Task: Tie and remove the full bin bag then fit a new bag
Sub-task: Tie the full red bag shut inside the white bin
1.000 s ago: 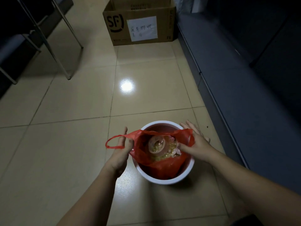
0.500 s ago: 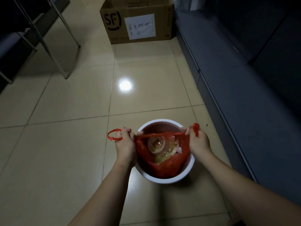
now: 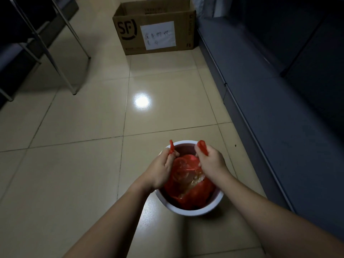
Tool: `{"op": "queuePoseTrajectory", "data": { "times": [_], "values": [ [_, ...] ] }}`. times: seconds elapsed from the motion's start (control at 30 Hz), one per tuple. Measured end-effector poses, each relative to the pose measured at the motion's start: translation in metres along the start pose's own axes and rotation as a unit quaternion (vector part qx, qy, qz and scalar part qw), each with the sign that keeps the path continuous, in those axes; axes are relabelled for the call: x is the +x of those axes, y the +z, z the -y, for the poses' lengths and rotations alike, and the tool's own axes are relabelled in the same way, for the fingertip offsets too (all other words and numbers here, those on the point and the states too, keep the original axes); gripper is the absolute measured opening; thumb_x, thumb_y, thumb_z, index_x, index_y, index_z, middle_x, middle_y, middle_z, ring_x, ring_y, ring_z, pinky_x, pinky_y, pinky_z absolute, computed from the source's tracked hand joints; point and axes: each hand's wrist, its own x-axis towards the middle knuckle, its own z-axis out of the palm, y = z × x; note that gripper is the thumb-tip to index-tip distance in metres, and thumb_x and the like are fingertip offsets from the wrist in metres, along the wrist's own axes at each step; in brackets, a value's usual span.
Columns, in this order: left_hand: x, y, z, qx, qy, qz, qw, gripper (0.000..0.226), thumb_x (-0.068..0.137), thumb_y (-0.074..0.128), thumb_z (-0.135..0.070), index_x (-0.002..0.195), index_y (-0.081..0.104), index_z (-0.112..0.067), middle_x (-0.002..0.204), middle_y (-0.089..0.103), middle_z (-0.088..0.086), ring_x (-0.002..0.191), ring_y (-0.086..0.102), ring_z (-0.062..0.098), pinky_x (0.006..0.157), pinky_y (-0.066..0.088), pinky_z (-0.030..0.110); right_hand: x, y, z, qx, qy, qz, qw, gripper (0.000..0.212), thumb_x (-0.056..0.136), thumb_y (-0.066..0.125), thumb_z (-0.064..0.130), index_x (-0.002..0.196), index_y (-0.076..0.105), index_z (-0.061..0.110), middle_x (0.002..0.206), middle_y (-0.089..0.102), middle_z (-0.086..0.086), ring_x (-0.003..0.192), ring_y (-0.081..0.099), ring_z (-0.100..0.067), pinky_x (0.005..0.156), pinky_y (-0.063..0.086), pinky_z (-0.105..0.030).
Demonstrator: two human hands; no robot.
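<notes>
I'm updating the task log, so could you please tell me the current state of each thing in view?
Red bin bag: untied, inside the bin, full of rubbish.
White bin: upright on the floor.
Left hand: grips one bag handle.
Right hand: grips the other handle.
Cardboard box: open at the top.

- Thin, glossy red plastic film: bin bag [image 3: 193, 192], crinkled.
- Smooth white plastic: bin [image 3: 195, 211] rim.
- Glazed, glossy beige tile: floor [image 3: 83, 164], glare at 12 o'clock from bin.
- Matt brown cardboard box [image 3: 154, 27], white paper label [image 3: 158, 35].
- Metal chair legs [image 3: 61, 53].
</notes>
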Motion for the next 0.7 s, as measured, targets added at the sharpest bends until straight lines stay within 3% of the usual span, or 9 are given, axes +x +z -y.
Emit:
{"op": "queuePoseTrajectory", "data": {
  "times": [0.1,0.2,0.27,0.37,0.47,0.57,0.63,0.7],
  "values": [
    [0.004,0.002,-0.001,0.048,0.027,-0.017,0.998,0.028,0.106,0.046,-0.026,0.096,0.071,-0.017,0.090,0.072,-0.004,0.086,0.064,0.011,0.088,0.052,0.037,0.001,-0.002,0.002,0.020,-0.018,0.064,0.998,0.012,0.081,0.060,0.033,0.086,0.070,0.027,0.076,0.071,0.012,0.075,0.064,-0.005,0.071,0.048,-0.030],
    [0.004,0.000,-0.001,-0.019,0.030,-0.001,0.999,0.028,0.100,0.057,-0.015,0.086,0.079,-0.027,0.079,0.076,-0.009,0.074,0.065,0.006,0.080,0.055,0.037,0.001,-0.001,0.003,0.081,-0.011,0.125,0.989,0.018,0.076,0.049,0.028,0.069,0.064,0.037,0.058,0.061,0.019,0.059,0.053,0.000,0.066,0.039,-0.033],
    [0.003,-0.001,-0.001,-0.081,0.014,0.016,0.996,0.031,0.095,0.063,-0.009,0.086,0.082,-0.031,0.076,0.077,-0.006,0.070,0.067,0.009,0.076,0.057,0.036,0.003,0.000,0.003,0.044,-0.016,0.125,0.991,0.023,0.082,0.044,0.033,0.070,0.061,0.041,0.061,0.060,0.020,0.065,0.054,-0.006,0.070,0.041,-0.037],
    [0.002,0.003,-0.001,-0.177,0.008,0.037,0.983,0.027,0.089,0.067,-0.001,0.090,0.081,-0.024,0.064,0.071,0.007,0.057,0.064,0.018,0.065,0.057,0.033,0.006,0.003,0.000,-0.046,-0.059,0.100,0.992,0.021,0.096,0.041,0.037,0.095,0.062,0.036,0.094,0.068,0.011,0.094,0.064,-0.019,0.085,0.049,-0.040],
    [0.001,0.010,0.001,-0.211,0.018,0.065,0.975,0.028,0.082,0.073,-0.007,0.099,0.075,-0.028,0.063,0.070,0.013,0.055,0.064,0.018,0.068,0.055,0.035,0.006,0.005,-0.002,-0.053,-0.061,0.084,0.993,0.023,0.102,0.043,0.029,0.110,0.065,0.027,0.100,0.070,0.006,0.096,0.066,-0.016,0.087,0.051,-0.036],
    [0.003,0.015,0.002,-0.197,0.013,0.065,0.978,0.058,0.080,0.075,-0.006,0.127,0.053,-0.031,0.065,0.073,0.012,0.062,0.069,0.019,0.078,0.056,0.041,0.001,0.006,0.003,-0.049,-0.080,0.109,0.990,0.027,0.100,0.048,0.018,0.103,0.068,0.035,0.087,0.069,0.020,0.083,0.063,0.010,0.075,0.047,-0.015],
    [0.007,0.016,0.001,-0.213,-0.002,0.062,0.975,0.069,0.083,0.073,0.000,0.135,0.043,-0.034,0.065,0.073,0.012,0.061,0.071,0.019,0.071,0.057,0.033,0.001,0.006,0.006,-0.095,-0.115,0.134,0.980,0.029,0.095,0.050,0.011,0.093,0.069,0.033,0.082,0.066,0.021,0.076,0.061,0.009,0.071,0.042,-0.016],
    [0.010,0.016,-0.003,-0.231,-0.014,0.056,0.971,0.058,0.086,0.071,0.003,0.134,0.054,-0.025,0.065,0.073,0.011,0.054,0.068,0.017,0.061,0.056,0.028,0.002,0.007,0.007,-0.138,-0.129,0.159,0.969,0.027,0.089,0.051,0.006,0.087,0.070,0.024,0.085,0.067,0.011,0.080,0.061,-0.002,0.073,0.040,-0.020]
  ]
}}
